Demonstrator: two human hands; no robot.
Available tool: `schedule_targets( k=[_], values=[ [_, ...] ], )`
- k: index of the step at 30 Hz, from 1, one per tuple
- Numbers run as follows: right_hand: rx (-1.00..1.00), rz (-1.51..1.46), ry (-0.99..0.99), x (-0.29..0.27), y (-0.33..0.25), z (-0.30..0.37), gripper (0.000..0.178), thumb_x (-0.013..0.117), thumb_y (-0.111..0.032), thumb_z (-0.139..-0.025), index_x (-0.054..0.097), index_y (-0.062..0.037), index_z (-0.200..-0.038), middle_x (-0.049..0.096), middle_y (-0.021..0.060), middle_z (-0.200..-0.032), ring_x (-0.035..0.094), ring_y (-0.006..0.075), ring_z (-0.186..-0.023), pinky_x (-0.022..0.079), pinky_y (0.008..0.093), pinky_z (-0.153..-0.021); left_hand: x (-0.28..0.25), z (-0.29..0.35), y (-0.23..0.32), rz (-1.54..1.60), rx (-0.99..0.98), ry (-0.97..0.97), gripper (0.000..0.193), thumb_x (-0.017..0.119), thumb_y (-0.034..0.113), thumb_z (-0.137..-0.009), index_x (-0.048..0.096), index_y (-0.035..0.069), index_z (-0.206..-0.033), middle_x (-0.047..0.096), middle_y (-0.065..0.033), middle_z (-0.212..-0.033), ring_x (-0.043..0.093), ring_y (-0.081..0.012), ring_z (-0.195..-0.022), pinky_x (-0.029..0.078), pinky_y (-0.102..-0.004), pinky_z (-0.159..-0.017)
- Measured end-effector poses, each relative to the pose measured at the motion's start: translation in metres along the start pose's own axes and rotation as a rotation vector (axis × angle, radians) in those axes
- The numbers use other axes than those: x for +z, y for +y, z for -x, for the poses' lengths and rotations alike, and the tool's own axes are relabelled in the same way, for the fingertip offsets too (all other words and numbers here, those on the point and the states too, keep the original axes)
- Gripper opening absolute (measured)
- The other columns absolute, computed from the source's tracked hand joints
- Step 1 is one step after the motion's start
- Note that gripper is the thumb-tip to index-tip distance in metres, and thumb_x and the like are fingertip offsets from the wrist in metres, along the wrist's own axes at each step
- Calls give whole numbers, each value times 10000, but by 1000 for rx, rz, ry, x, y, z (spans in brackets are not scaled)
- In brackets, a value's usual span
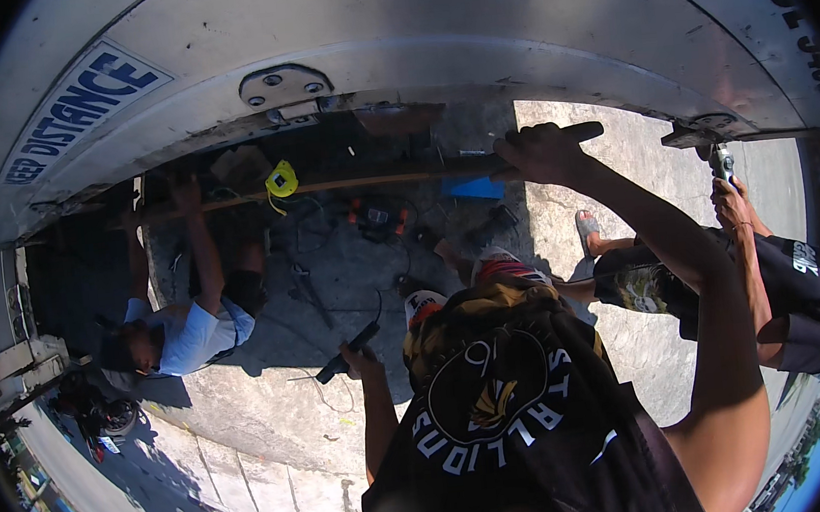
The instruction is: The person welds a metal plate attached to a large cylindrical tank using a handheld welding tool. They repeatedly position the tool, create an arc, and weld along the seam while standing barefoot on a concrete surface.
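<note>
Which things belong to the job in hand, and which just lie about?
Probably in use: black tool, in left hand; dark object, in right hand; silver tool, with co-worker.
Probably lying about: yellow tape measure; blue object; long dark tool.

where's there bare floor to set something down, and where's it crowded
Mostly bare: the sunlit concrete between the left co-worker and the black tool in your left hand, and the sunlit patch between your right hand and the right co-worker's hands. Crowded: the shaded ground, with an orange-and-black object, a blue object and a long dark object.
</note>
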State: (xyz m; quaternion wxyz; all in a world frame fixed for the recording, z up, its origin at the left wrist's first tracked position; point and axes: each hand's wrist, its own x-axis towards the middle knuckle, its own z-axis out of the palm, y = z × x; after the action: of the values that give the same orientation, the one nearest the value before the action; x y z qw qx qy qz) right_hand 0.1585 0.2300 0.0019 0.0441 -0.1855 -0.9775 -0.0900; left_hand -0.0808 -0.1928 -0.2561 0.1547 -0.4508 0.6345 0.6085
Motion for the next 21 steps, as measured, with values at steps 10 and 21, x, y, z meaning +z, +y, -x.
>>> schedule_targets(
  k=[10,21],
  values=[
    [100,-154,-96,4,0,6,425,648,-492,-854,562,-94,-977,649,84,-826,686,254,-695,533,396,-559,2,7,-6,50,105,-33,418,858,334,-680,541,76,-768,548,-54,-684,501,-146,-480,432,-255,-435],
    [-166,-142,126,12,-4,-3,473,654,-549,-835,582,-101,-968,586,48,-674,641,226,-600,511,363,-514,6,1,1,-38,-7,14,475,838,338,-701,551,29,-919,600,-78,-895,602,-177,-703,505,-265,-568]
  ],
)
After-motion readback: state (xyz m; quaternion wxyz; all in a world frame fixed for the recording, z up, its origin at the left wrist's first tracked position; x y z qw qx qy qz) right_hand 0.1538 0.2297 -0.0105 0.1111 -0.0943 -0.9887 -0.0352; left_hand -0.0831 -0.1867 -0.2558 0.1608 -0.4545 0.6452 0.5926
